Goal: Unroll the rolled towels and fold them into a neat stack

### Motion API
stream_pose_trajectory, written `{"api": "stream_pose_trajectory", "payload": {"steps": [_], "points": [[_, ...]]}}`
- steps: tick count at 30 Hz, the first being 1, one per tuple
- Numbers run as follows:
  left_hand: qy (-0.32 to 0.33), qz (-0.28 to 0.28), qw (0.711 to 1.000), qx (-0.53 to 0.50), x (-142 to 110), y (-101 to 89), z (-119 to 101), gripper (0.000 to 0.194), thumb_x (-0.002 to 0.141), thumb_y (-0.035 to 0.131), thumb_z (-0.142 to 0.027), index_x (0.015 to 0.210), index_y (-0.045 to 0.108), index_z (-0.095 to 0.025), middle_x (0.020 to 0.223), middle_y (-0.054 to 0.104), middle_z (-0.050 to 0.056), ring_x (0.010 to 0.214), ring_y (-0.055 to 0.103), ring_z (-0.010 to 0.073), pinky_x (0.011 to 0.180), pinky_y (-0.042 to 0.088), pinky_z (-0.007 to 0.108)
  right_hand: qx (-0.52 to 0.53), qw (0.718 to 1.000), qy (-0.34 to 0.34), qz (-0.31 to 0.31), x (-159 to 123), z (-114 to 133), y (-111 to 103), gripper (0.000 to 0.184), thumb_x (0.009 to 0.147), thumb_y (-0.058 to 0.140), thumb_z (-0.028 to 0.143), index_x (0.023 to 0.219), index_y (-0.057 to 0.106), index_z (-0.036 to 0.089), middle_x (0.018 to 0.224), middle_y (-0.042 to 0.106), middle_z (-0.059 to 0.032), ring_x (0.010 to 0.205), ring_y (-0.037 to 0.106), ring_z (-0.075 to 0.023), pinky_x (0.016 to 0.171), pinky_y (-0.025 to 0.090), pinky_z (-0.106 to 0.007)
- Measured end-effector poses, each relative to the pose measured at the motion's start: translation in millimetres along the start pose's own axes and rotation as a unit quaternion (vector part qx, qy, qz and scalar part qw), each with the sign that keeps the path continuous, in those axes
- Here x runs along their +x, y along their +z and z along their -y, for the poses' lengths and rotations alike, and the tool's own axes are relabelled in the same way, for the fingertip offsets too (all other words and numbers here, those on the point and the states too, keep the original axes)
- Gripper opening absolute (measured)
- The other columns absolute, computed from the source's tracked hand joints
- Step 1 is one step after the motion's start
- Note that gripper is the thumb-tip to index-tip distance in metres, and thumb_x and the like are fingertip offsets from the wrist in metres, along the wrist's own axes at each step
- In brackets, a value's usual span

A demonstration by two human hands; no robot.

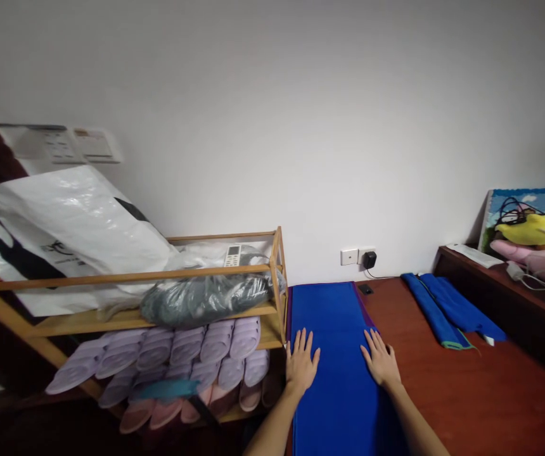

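A long blue mat (334, 329) lies flat on the reddish wooden floor (467, 392), running from the wall toward me. My left hand (301, 364) rests palm down on the mat's left edge, fingers spread. Flat on the mat's right edge lies my right hand (381, 361), fingers also stretched out. Neither hand holds anything.
A wooden shoe rack (272, 278) with rows of lilac and pink slippers (191, 354) stands just left of the mat, topped by plastic bags (77, 221). More folded blue cloth (448, 310) lies to the right. A wall socket with a plug (369, 258) and a low wooden ledge (505, 291) with soft toys sit behind.
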State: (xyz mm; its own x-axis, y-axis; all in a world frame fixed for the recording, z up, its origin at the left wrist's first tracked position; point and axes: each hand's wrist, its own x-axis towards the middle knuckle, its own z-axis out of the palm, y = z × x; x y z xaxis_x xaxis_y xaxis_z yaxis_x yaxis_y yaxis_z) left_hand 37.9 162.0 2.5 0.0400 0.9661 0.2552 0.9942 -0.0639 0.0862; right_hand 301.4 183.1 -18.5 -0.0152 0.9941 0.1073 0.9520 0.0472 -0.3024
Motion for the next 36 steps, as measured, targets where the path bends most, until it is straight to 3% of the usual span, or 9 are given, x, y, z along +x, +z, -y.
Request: {"api": "stream_pose_trajectory", "payload": {"steps": [6, 17, 25, 36], "points": [[0.005, -0.015, 1.000, -0.006, -19.5, -3.1, -0.4, 0.055, 0.092, 0.016, -0.051, 0.142, 0.022, -0.029, 0.150, 0.027, 0.002, 0.139, 0.020, 0.0219, 0.111, 0.020, 0.052, -0.006, 1.000, 0.001, 0.001, -21.4, -2.2, -4.9, 0.065, 0.088, 0.014, 0.059, 0.143, 0.019, 0.026, 0.152, 0.023, -0.0030, 0.140, 0.016, -0.0186, 0.111, 0.019, -0.050], [0.025, 0.006, 0.999, -0.033, -92.3, -31.9, -15.0, 0.053, 0.094, 0.020, -0.046, 0.143, 0.021, -0.028, 0.151, 0.027, 0.002, 0.139, 0.020, 0.0212, 0.112, 0.020, 0.048, -0.025, 1.000, 0.010, -0.004, -103.6, -11.4, -15.6, 0.063, 0.089, 0.016, 0.056, 0.144, 0.018, 0.026, 0.152, 0.023, -0.0052, 0.140, 0.016, -0.0194, 0.110, 0.019, -0.051], [0.034, 0.014, 0.999, -0.040, -139.1, -47.3, -22.2, 0.051, 0.094, 0.020, -0.043, 0.143, 0.020, -0.028, 0.149, 0.032, 0.002, 0.136, 0.026, 0.0227, 0.106, 0.028, 0.051, -0.025, 0.999, -0.002, -0.020, -159.5, -16.7, -24.0, 0.063, 0.089, 0.018, 0.056, 0.144, 0.019, 0.027, 0.151, 0.026, -0.0053, 0.140, 0.019, -0.0213, 0.109, 0.019, -0.053], [0.042, 0.050, 0.997, -0.044, -171.9, -63.5, -26.8, 0.051, 0.094, 0.021, -0.039, 0.143, 0.023, -0.024, 0.149, 0.032, 0.008, 0.135, 0.026, 0.0275, 0.104, 0.026, 0.054, -0.015, 0.999, -0.021, -0.041, -198.4, -24.4, -22.1, 0.062, 0.088, 0.021, 0.055, 0.143, 0.022, 0.026, 0.149, 0.031, -0.0071, 0.138, 0.023, -0.0242, 0.107, 0.024, -0.053]]}}
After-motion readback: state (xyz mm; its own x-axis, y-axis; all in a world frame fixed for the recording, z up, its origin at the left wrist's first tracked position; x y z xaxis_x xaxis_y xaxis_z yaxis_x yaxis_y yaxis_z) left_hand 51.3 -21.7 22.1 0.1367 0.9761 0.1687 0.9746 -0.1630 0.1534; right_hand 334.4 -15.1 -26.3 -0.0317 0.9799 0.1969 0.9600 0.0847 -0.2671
